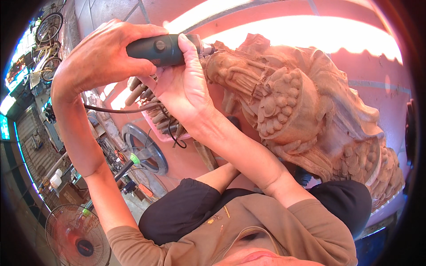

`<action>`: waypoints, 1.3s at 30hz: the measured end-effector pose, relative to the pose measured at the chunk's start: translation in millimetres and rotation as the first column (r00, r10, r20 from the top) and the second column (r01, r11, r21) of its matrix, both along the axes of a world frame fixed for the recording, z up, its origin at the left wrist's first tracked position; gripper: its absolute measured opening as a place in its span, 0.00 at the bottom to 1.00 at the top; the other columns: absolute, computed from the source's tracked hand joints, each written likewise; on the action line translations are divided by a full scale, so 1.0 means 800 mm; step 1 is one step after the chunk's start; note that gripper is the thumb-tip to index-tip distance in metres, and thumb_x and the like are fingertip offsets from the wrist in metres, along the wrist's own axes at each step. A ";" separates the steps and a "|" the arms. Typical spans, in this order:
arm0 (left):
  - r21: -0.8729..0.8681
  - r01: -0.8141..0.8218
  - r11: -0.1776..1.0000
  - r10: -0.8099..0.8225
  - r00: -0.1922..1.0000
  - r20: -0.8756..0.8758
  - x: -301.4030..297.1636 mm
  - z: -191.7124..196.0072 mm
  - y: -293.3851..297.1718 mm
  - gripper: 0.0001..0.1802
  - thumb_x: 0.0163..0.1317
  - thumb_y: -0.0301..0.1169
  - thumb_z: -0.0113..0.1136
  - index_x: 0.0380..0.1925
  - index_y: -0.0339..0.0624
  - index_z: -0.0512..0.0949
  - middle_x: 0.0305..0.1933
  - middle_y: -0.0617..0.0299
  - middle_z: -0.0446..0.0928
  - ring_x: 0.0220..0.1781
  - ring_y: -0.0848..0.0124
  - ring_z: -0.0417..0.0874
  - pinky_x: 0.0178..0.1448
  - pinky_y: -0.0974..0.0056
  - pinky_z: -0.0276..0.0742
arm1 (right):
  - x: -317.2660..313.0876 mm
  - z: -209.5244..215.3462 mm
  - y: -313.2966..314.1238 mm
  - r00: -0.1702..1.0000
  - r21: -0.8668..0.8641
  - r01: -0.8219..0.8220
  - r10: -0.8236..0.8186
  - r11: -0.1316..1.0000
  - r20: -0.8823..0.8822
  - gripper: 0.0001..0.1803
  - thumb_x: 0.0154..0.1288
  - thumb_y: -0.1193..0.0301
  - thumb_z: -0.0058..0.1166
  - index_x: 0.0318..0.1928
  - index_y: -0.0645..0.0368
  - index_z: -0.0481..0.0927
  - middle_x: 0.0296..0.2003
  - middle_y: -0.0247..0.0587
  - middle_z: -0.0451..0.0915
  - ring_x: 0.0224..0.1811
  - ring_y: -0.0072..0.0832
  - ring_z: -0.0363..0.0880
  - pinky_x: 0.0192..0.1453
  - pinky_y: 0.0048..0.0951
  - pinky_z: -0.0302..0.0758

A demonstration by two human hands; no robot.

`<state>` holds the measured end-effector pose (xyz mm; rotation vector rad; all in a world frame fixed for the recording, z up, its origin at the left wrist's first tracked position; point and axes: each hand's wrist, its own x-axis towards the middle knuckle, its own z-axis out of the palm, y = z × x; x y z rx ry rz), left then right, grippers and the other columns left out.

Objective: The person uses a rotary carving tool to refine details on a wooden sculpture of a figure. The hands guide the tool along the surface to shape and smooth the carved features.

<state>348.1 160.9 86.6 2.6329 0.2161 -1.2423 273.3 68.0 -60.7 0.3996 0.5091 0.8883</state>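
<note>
Both hands grip a dark green die grinder (153, 49), held roughly level with its metal nose toward the right. My left hand (111, 53) wraps the rear of the body from above. My right hand (184, 82) supports it from below, its thumb lying along the front end. A large brown wood carving (306, 111) lies on its side to the right, showing a bearded figure and clusters of rounded shapes. The grinder's tip meets or nearly meets the top of the figure's head; contact is too small to tell.
A black cable (122, 111) loops below my wrists. Behind my right forearm stands a pink basket (153, 126) of wooden-handled tools. A grey ring-shaped base (146, 148) and a standing fan (77, 237) are at left. Bicycles (49, 29) stand far left. Tiled floor (377, 95) lies beyond the carving.
</note>
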 end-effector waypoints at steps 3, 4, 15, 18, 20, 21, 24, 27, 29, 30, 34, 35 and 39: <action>-0.004 0.015 1.000 -0.015 1.000 0.009 -0.001 -0.001 0.001 0.33 0.41 0.32 0.66 0.55 0.44 0.80 0.22 0.53 0.78 0.22 0.69 0.80 0.33 0.65 0.77 | 0.001 0.003 -0.003 1.000 -0.009 0.013 -0.013 1.000 0.003 0.21 0.74 0.52 0.52 0.60 0.46 0.71 0.55 0.28 0.77 0.62 0.25 0.73 0.69 0.46 0.71; -0.004 0.018 1.000 -0.018 1.000 0.003 0.000 -0.002 0.001 0.34 0.41 0.32 0.66 0.55 0.44 0.80 0.23 0.53 0.78 0.22 0.69 0.80 0.33 0.65 0.77 | 0.001 0.004 -0.005 1.000 -0.013 0.021 -0.020 1.000 0.011 0.21 0.74 0.52 0.52 0.60 0.46 0.71 0.55 0.28 0.77 0.62 0.25 0.73 0.69 0.46 0.71; -0.009 0.066 0.998 -0.066 0.998 0.020 0.001 -0.003 0.000 0.34 0.40 0.33 0.67 0.55 0.45 0.81 0.22 0.52 0.78 0.21 0.68 0.80 0.32 0.64 0.76 | 0.000 0.004 -0.007 1.000 -0.028 -0.004 0.003 1.000 -0.019 0.20 0.74 0.52 0.52 0.59 0.45 0.72 0.54 0.27 0.77 0.60 0.23 0.73 0.67 0.44 0.72; 0.001 0.080 0.997 -0.080 0.996 0.040 0.000 -0.003 -0.001 0.31 0.42 0.33 0.66 0.53 0.43 0.81 0.23 0.49 0.78 0.23 0.61 0.80 0.34 0.62 0.76 | 0.000 0.004 -0.004 1.000 -0.042 -0.010 0.010 0.999 -0.010 0.20 0.73 0.52 0.54 0.58 0.45 0.72 0.54 0.27 0.76 0.60 0.23 0.73 0.67 0.43 0.71; 0.024 0.077 0.997 -0.079 0.995 0.061 -0.001 0.002 -0.009 0.27 0.44 0.34 0.63 0.49 0.40 0.82 0.24 0.45 0.78 0.25 0.50 0.79 0.37 0.57 0.76 | 0.000 0.004 -0.001 1.000 -0.041 -0.020 0.020 0.999 -0.010 0.20 0.72 0.51 0.55 0.57 0.44 0.72 0.54 0.27 0.76 0.60 0.23 0.72 0.67 0.43 0.71; 0.029 0.087 0.996 -0.089 0.992 0.087 -0.003 0.002 -0.008 0.27 0.44 0.33 0.63 0.49 0.39 0.82 0.25 0.44 0.78 0.27 0.49 0.80 0.38 0.57 0.76 | -0.001 0.004 0.002 1.000 -0.034 -0.029 0.028 0.999 -0.012 0.21 0.71 0.51 0.55 0.57 0.44 0.72 0.54 0.27 0.76 0.61 0.23 0.72 0.67 0.43 0.71; 0.045 0.099 0.994 -0.104 0.985 0.135 -0.010 0.002 -0.002 0.27 0.43 0.33 0.64 0.49 0.39 0.82 0.28 0.42 0.79 0.30 0.47 0.81 0.41 0.55 0.76 | -0.003 0.002 0.009 1.000 -0.015 -0.030 0.030 0.999 -0.001 0.21 0.70 0.50 0.56 0.57 0.44 0.72 0.54 0.27 0.76 0.61 0.24 0.72 0.66 0.43 0.71; 0.061 0.099 0.993 -0.106 0.987 0.122 -0.011 0.003 -0.003 0.27 0.43 0.33 0.64 0.49 0.39 0.82 0.29 0.41 0.79 0.31 0.47 0.81 0.42 0.55 0.76 | -0.002 0.001 0.010 1.000 -0.003 -0.017 0.017 1.000 0.011 0.22 0.70 0.50 0.56 0.57 0.44 0.73 0.54 0.28 0.76 0.61 0.25 0.72 0.66 0.44 0.70; 0.066 0.123 0.990 -0.130 0.985 0.117 -0.008 0.001 -0.003 0.27 0.43 0.33 0.64 0.48 0.38 0.82 0.28 0.42 0.79 0.30 0.47 0.81 0.42 0.55 0.77 | -0.001 0.000 0.009 1.000 -0.004 -0.012 0.012 1.000 0.006 0.22 0.70 0.50 0.56 0.57 0.45 0.72 0.54 0.28 0.76 0.61 0.26 0.72 0.67 0.45 0.70; 0.055 0.132 0.990 -0.138 0.983 0.118 -0.008 0.001 -0.001 0.29 0.43 0.33 0.65 0.51 0.40 0.81 0.26 0.45 0.79 0.28 0.53 0.81 0.39 0.58 0.77 | -0.001 0.002 0.008 1.000 -0.004 -0.015 0.015 1.000 -0.002 0.22 0.71 0.50 0.56 0.58 0.45 0.72 0.55 0.28 0.76 0.62 0.26 0.72 0.68 0.45 0.70; 0.026 0.144 0.989 -0.146 0.985 0.093 -0.004 -0.003 0.001 0.32 0.42 0.32 0.65 0.55 0.43 0.80 0.22 0.51 0.78 0.21 0.64 0.80 0.34 0.64 0.76 | 0.000 0.003 0.002 1.000 -0.025 -0.002 0.002 1.000 -0.022 0.21 0.72 0.51 0.54 0.59 0.45 0.72 0.55 0.29 0.76 0.63 0.27 0.72 0.70 0.47 0.68; 0.023 0.140 0.990 -0.142 0.987 0.079 -0.002 -0.003 -0.001 0.32 0.42 0.32 0.65 0.55 0.43 0.80 0.22 0.51 0.78 0.21 0.64 0.80 0.33 0.63 0.76 | 0.000 0.002 0.001 1.000 -0.026 -0.004 0.004 1.000 -0.028 0.21 0.72 0.51 0.54 0.59 0.45 0.72 0.55 0.29 0.76 0.63 0.27 0.72 0.70 0.48 0.69; 0.007 0.142 0.990 -0.142 0.988 0.058 0.000 -0.002 -0.001 0.32 0.43 0.31 0.65 0.55 0.43 0.80 0.22 0.51 0.78 0.20 0.66 0.80 0.32 0.64 0.76 | 0.003 0.007 -0.004 0.999 -0.033 -0.010 0.009 0.999 -0.038 0.21 0.71 0.51 0.56 0.56 0.47 0.73 0.53 0.28 0.77 0.60 0.24 0.73 0.65 0.42 0.72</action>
